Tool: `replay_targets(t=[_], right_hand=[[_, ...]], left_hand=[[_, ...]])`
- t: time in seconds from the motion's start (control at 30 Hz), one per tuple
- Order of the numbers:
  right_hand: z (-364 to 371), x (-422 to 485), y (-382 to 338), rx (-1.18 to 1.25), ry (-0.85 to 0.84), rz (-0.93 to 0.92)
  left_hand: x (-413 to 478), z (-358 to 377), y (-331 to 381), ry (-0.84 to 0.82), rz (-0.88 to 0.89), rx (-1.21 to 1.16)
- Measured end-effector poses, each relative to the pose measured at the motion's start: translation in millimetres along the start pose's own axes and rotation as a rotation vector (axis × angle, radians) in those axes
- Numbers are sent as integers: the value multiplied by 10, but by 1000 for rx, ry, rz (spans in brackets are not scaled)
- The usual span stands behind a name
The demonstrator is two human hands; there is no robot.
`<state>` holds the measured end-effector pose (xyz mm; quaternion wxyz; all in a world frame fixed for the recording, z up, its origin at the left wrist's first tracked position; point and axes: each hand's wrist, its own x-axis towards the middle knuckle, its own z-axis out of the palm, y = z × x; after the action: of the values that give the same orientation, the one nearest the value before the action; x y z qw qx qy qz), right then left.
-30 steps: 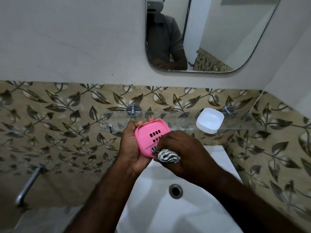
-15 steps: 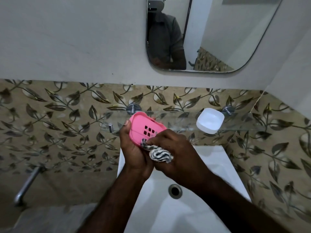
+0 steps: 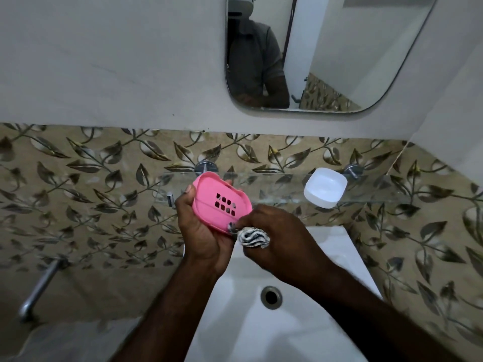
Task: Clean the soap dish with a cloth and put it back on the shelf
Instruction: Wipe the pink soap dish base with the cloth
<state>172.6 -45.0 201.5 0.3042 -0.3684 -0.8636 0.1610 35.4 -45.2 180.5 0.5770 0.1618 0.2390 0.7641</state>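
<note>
A white tub [image 3: 325, 188] is seen on the glass shelf [image 3: 379, 190] at centre right, its inside plain white. The pink soap dish [image 3: 222, 197], pierced by square holes, is held tilted at frame centre in the curled left hand [image 3: 203, 233], above the white sink [image 3: 235, 330]. A striped cloth [image 3: 254, 237] is pinched against its lower edge by the right hand [image 3: 279, 239]. Leaf-patterned tiles [image 3: 91, 184] are seen behind.

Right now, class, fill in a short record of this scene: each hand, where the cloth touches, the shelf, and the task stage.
left hand: grips the pink soap dish, tilted, slotted face toward the camera
right hand: holds the bunched striped cloth
cloth contact: lower right edge of the soap dish
place: over the white sink
glass shelf: a white tub stands on it, right of the hands
task stage: wiping; soap dish not yet back on the shelf
</note>
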Motion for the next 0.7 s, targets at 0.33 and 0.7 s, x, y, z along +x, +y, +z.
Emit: replay_targets(t=[0.33,0.7], right_hand=[[69,-7,41,40,24,-74],[190,-94,199,-26,173,-149]], left_hand=[[57,-21,62,-41,-65,-5],[93,-105,157,-78,-424,80]])
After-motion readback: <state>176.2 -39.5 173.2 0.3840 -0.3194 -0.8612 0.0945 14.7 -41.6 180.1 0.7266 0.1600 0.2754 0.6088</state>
